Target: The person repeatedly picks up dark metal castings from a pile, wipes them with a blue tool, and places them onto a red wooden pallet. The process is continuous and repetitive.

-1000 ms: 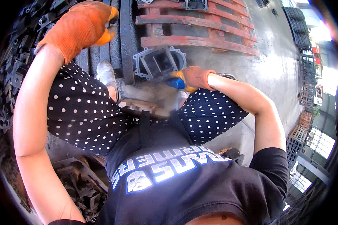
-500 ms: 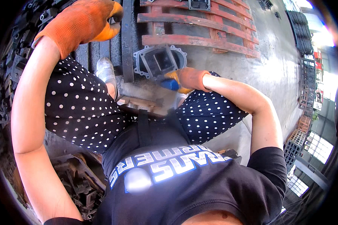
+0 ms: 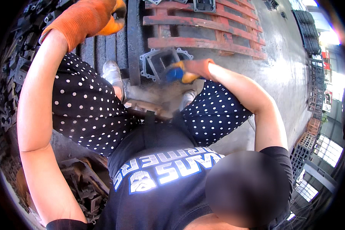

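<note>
My right hand (image 3: 195,70), in an orange and yellow work glove, grips a blue hand tool (image 3: 174,74). Motion smears the tool's working end, so its exact kind is unclear. It is over the right side of a grey metal casting (image 3: 145,64), an open frame with bolt lugs around its rim, lying between my feet and a red pallet. Up at the left, my left hand (image 3: 94,19) wears an orange glove. Its fingers are curled near dark metal bars (image 3: 110,46); whatever they may hold is hidden.
The red slatted pallet (image 3: 203,43) carries a few castings (image 3: 205,5) at its far edge. Dark metal parts (image 3: 23,63) are heaped on the left. More scrap parts (image 3: 90,191) sit at lower left. Stacked crates (image 3: 306,142) stand far right beyond the concrete floor (image 3: 281,73).
My right hand has moved a little farther from me with the blue tool, across the casting. The whole view has shifted slightly; my left hand stays curled in about the same spot.
</note>
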The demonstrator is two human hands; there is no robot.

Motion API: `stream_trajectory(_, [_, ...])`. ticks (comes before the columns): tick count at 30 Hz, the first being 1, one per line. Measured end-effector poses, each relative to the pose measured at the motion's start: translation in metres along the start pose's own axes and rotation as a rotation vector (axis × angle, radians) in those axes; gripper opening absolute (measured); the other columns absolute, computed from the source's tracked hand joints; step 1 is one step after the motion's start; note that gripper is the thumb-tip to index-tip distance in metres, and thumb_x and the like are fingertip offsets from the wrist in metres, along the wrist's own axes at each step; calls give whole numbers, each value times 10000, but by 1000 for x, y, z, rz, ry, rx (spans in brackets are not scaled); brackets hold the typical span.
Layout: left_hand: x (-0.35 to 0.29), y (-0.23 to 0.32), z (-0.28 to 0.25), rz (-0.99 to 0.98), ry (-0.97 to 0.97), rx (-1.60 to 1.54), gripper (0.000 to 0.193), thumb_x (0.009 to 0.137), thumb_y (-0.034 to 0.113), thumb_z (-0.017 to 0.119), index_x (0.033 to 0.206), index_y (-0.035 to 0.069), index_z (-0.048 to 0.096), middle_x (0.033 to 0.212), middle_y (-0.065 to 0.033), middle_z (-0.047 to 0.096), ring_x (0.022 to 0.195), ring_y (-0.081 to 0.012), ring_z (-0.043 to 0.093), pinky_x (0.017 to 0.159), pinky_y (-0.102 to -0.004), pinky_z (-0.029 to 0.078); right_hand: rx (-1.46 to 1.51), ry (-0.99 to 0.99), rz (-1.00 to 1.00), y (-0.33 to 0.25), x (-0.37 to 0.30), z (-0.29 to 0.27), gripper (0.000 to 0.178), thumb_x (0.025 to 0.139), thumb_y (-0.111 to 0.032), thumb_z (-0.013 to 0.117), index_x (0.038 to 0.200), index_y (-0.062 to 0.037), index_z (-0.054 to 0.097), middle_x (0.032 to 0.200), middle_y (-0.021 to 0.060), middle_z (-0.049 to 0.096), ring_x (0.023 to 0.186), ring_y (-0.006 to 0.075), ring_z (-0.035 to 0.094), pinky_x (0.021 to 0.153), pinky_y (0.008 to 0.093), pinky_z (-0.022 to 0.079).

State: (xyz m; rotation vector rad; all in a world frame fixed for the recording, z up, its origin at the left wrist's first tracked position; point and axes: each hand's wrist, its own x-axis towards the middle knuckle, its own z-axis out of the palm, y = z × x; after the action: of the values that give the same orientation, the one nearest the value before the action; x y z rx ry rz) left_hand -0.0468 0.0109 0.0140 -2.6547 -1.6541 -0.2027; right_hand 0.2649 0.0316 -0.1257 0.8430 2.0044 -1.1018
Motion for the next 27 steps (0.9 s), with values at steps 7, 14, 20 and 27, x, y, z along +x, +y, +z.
stream_trajectory(7, [-9,-13,-1,-123,-47,115,249,814,211,718,1043,125,671,934,-109,681,880,-271,665,760,-342,532,-12,476,181,-7,-3,-37,269,979,-192,434,1150,-50,586,938,26,609,789,107,542,700,308,454])
stream_trajectory(14, [-8,-6,-4,-152,-59,1,243,803,190,711,1026,103,677,965,-130,681,916,-293,655,812,-371,521,-388,608,88,35,58,-31,270,815,-228,645,1045,-88,672,887,124,686,743,258,663,621,393,497])
stream_trajectory(20, [-28,-2,-15,-180,18,50,234,804,189,715,1025,122,678,894,-111,654,871,-273,650,788,-359,523,-242,423,-73,-28,30,-47,382,762,-183,683,1139,-132,643,918,88,690,759,235,663,696,346,512])
stream_trajectory(27, [-12,-3,-18,-44,49,17,226,804,193,705,1014,113,676,876,-114,653,864,-286,648,757,-373,521,-1174,321,-199,22,94,-36,340,442,-240,875,734,-150,727,744,36,697,713,172,673,681,304,531])
